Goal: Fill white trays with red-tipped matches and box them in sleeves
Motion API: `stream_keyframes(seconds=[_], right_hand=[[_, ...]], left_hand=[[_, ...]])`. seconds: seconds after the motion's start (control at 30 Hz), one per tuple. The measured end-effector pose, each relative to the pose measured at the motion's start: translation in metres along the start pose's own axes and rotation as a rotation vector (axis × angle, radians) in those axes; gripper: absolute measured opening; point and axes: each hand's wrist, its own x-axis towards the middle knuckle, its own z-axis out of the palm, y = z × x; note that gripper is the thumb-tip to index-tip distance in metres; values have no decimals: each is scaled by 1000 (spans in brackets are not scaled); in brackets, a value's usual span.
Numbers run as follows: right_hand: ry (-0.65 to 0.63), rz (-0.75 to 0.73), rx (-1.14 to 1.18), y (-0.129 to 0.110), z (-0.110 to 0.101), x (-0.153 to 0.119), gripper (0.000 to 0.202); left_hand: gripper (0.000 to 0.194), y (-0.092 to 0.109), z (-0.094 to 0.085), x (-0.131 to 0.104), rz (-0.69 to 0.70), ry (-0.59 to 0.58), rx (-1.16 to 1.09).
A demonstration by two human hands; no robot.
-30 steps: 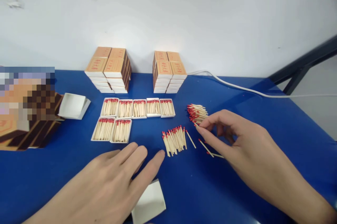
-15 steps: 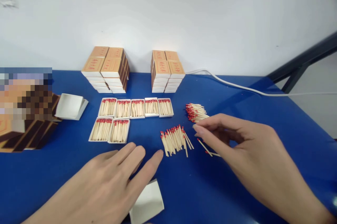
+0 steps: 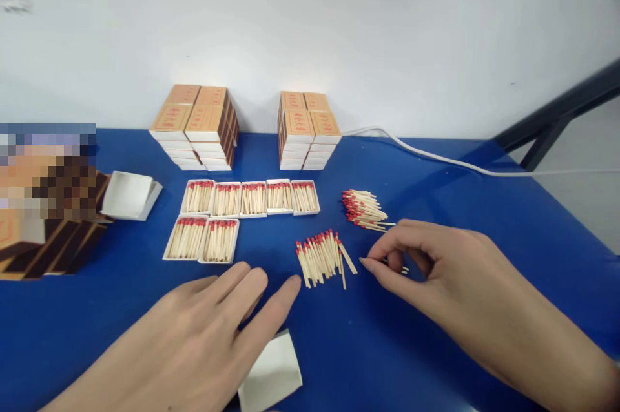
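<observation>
My right hand (image 3: 436, 270) is pinched together low over the table, with the pale ends of a couple of matchsticks (image 3: 405, 270) showing behind its thumb and forefinger. Just left of its fingertips lies a loose row of red-headed matchsticks (image 3: 318, 258). A denser pile of matchsticks (image 3: 363, 209) lies beyond that hand. My left hand (image 3: 217, 321) rests palm down, fingers stretched, its forefinger tip at the row's left edge. An empty white matchbox tray (image 3: 274, 373) sits partly under this hand. Nothing shows in the left fingers.
Several white trays filled with matches (image 3: 225, 200) stand in two rows. Two stacks of matchboxes (image 3: 208, 121) stand against the wall. More matchboxes (image 3: 72, 247) and white trays (image 3: 126, 195) lie at left. A white cable (image 3: 436, 157) crosses the back right.
My right hand has come down and nearer from the far pile to the stray matchsticks, now mostly hidden by its fingers. Matches at the far pile's near edge are uncovered. My left hand stays put.
</observation>
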Motion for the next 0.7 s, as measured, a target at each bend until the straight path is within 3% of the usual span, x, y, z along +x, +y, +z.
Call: stream_keyframes(seconds=[0.27,0.53,0.7], right_hand=[[171,157,144,-11,21,10,20],[-11,89,192,-8,6,6,17],[-60,37,109,-4,7,1,29]], left_hand=[[82,0,1,-4,-5,7,5],[81,0,1,1,-2,5,10],[79,0,1,3,15,-3,21]])
